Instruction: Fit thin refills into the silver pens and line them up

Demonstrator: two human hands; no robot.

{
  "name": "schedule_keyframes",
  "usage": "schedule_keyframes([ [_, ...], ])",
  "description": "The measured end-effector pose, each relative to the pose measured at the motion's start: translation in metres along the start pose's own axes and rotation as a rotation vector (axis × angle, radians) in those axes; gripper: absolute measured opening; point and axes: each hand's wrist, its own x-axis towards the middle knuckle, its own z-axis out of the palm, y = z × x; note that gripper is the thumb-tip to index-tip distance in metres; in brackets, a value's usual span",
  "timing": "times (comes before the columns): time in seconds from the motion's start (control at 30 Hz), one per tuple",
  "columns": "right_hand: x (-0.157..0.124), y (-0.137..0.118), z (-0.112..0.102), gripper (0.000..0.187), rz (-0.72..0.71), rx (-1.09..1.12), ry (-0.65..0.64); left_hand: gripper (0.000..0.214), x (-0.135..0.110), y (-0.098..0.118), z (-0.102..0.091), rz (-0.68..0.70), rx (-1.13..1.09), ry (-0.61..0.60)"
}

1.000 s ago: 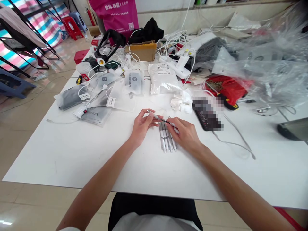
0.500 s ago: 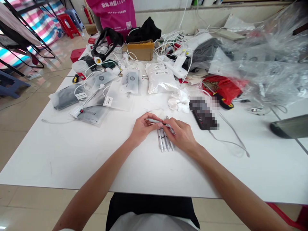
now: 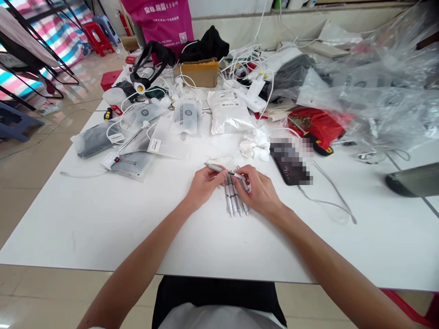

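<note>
A grey-and-white pen (image 3: 214,167) with a dark band near its middle is held nearly level between both hands. My left hand (image 3: 205,183) is closed on its pointed end, which sticks out to the left past the fingers. The fingers of my right hand (image 3: 256,188) pinch the other end. Just below, several similar pens (image 3: 235,205) lie side by side on the table, their upper parts partly hidden by my right hand.
The white table (image 3: 144,237) holds a phone-like device (image 3: 290,164), partly blurred, right of my hands. Crumpled tissue (image 3: 255,144), a white parcel (image 3: 229,112) and plastic pouches (image 3: 132,164) lie beyond. Cables and clear plastic bags (image 3: 377,91) cover the back. A dark cylindrical object (image 3: 411,180) lies far right.
The pen has straightened into one line between my hands, where its right part was angled down before. My right fingers have shifted slightly along it.
</note>
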Motion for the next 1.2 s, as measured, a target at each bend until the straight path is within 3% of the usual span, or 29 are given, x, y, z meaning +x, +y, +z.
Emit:
schedule_keyframes([
  [0.33,0.0047,0.0034,-0.0058,0.016,0.049,0.106,0.098,0.031,0.0081,0.0008,-0.0055,0.049,-0.135,0.133],
  [0.77,0.0039,0.0074,-0.0040,0.017,0.010,0.099,0.100,0.030,0.0070,0.0015,-0.0061,0.049,-0.098,0.143],
  [1.03,0.0020,0.0052,-0.0026,0.036,-0.082,0.172,0.073,0.028,0.0016,0.0019,-0.0028,0.058,-0.008,0.013],
  [1.2,0.0039,0.0018,-0.0054,0.036,-0.099,0.191,0.142,0.027,-0.0003,0.0039,-0.0034,0.050,-0.029,-0.020],
])
